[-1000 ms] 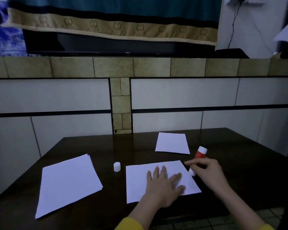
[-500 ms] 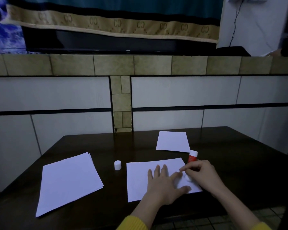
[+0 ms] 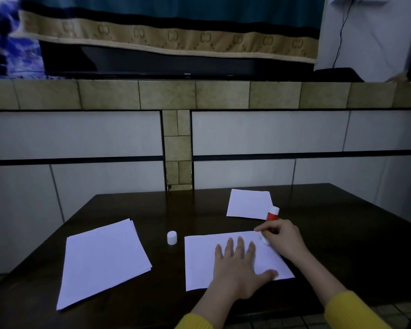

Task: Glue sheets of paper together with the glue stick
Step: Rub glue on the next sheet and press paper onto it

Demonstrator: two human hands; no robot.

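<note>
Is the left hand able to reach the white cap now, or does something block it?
Probably yes. The left hand lies flat on the sheet, and the cap stands just beyond the sheet's left edge with only bare table between them.

Domestic room, prob. living/dining area. Dark polished wooden table pushed vs. wall clad w/ large white tiles & band of tan stone-look tiles. Ledge above carries flat black TV screen, half-covered by teal cloth w/ beige patterned border. Black cable hangs on white wall, upper rt. Dim light.
</note>
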